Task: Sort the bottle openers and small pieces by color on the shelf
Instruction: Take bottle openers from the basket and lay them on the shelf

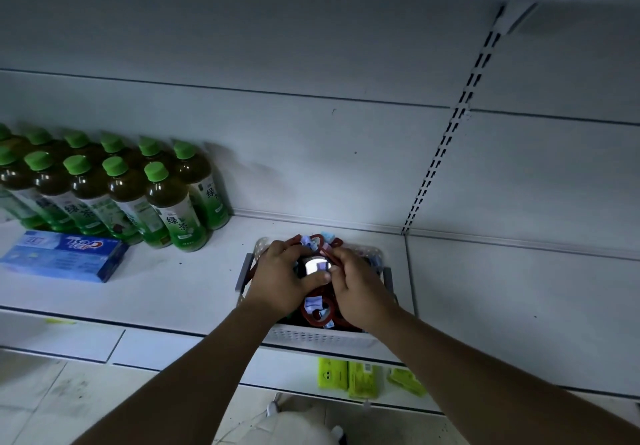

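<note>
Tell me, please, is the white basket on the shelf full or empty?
Full: the white basket is heaped with red openers and pale blue pieces above its rim.

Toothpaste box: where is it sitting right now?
In the head view, the toothpaste box lies flat on the left of the shelf, just in front of the green tea bottles and well left of the white basket.

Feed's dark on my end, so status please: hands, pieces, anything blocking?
Left hand, right hand both gripping one shiny metal piece over basket. Red openers heaped inside. Bottles off left, not in the way.
</note>
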Motion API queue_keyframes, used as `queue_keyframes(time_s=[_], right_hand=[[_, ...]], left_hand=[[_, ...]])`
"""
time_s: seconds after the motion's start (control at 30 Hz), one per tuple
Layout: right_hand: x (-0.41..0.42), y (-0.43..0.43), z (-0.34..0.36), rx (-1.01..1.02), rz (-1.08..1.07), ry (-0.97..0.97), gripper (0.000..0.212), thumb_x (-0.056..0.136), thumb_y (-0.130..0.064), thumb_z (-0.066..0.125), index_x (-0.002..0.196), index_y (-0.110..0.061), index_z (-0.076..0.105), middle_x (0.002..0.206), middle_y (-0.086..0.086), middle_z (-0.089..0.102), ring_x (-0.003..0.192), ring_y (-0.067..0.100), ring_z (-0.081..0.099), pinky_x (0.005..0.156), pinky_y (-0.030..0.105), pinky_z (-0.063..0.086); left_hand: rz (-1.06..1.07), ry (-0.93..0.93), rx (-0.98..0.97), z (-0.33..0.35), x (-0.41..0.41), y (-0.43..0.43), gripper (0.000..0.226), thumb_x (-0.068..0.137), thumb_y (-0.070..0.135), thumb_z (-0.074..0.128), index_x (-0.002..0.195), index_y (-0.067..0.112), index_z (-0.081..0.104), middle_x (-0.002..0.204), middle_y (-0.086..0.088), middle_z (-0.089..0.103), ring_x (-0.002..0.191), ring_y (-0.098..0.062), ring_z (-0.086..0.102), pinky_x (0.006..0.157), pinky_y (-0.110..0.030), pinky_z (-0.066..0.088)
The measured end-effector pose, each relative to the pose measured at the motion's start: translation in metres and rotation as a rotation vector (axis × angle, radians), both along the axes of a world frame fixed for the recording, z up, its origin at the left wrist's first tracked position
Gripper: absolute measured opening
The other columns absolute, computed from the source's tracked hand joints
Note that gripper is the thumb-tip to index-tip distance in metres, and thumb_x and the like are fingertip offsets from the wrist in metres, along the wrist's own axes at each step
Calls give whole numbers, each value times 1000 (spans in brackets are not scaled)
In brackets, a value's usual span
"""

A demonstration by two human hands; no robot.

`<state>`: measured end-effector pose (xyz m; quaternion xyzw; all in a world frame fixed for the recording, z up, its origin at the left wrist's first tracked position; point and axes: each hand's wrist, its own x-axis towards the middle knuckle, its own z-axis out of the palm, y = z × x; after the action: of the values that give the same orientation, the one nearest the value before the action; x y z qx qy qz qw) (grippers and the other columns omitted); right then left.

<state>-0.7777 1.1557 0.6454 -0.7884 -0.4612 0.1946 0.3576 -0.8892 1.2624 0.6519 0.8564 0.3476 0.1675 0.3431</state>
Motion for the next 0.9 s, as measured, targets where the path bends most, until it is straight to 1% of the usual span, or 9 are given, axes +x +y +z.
queue_keyframes(time_s=[0.1, 0.17, 0.2, 0.3, 0.4, 0.53, 0.67, 0.8, 0.9], right_hand=[[1, -2, 1, 5, 24, -37, 39, 101, -18, 41, 139, -16, 45, 136, 4, 53, 124, 18, 49, 92, 7, 27], [3, -4, 4, -9, 34, -89, 38, 101, -18, 41, 139, -16, 45, 137, 2, 52, 125, 17, 47, 86, -5, 19], [5, -4, 5, -22, 33, -104, 38, 101, -18, 40, 139, -16, 45, 137, 2, 52, 125, 17, 48, 85, -6, 19], [11, -4, 7, -29, 23, -94, 38, 101, -17, 41, 139, -14, 46, 135, 7, 53, 121, 21, 52, 90, 13, 33], [14, -3, 10, -27, 7, -114, 37, 100, -18, 43, 136, -14, 49, 131, 7, 56, 117, 21, 53, 93, 23, 40], [13, -8, 11, -48, 54, -163, 37, 99, -21, 44, 133, -9, 52, 127, 10, 59, 114, 24, 56, 90, 24, 41], [13, -14, 18, -25, 83, -203, 42, 96, -24, 41, 131, -6, 53, 122, 14, 62, 109, 29, 59, 89, 29, 44], [14, -23, 43, 17, 113, -239, 35, 98, -14, 46, 132, -10, 52, 122, 10, 60, 110, 28, 57, 90, 33, 44], [12, -31, 73, 44, 146, -253, 34, 99, -18, 44, 132, -12, 51, 122, 9, 59, 109, 27, 56, 88, 31, 43]], left_hand=[[27, 18, 18, -2, 3, 1, 52, 67, 48, 78, 110, 18, 70, 96, 3, 47, 99, -22, 55, 94, -34, 45], [36, 20, 23, -1, 5, 2, 47, 69, 44, 79, 107, 18, 71, 94, 1, 48, 96, -23, 54, 91, -32, 44], [42, 23, 15, 0, 6, 3, 45, 70, 42, 79, 107, 17, 71, 94, 0, 47, 96, -23, 54, 89, -29, 43], [90, 47, -40, 0, 7, 6, 41, 75, 37, 77, 110, 18, 68, 98, 1, 44, 100, -19, 50, 87, -24, 38], [146, 76, -56, 1, 5, 10, 43, 78, 40, 74, 115, 19, 65, 103, 1, 45, 101, -17, 50, 86, -23, 37], [214, 29, -138, 3, 0, 14, 37, 76, 38, 76, 107, 20, 67, 104, 1, 48, 95, -16, 53, 83, -23, 40], [238, -28, -201, 17, -9, 12, 32, 76, 36, 77, 103, 19, 69, 106, 0, 50, 96, -15, 56, 82, -25, 43], [223, -80, -174, 46, -24, 0, 16, 76, 37, 76, 84, 28, 66, 98, 0, 51, 85, -8, 56, 75, -24, 41], [238, -95, -140, 79, -35, -18, 17, 77, 34, 76, 85, 24, 66, 96, 1, 49, 81, -1, 51, 70, -20, 37]])
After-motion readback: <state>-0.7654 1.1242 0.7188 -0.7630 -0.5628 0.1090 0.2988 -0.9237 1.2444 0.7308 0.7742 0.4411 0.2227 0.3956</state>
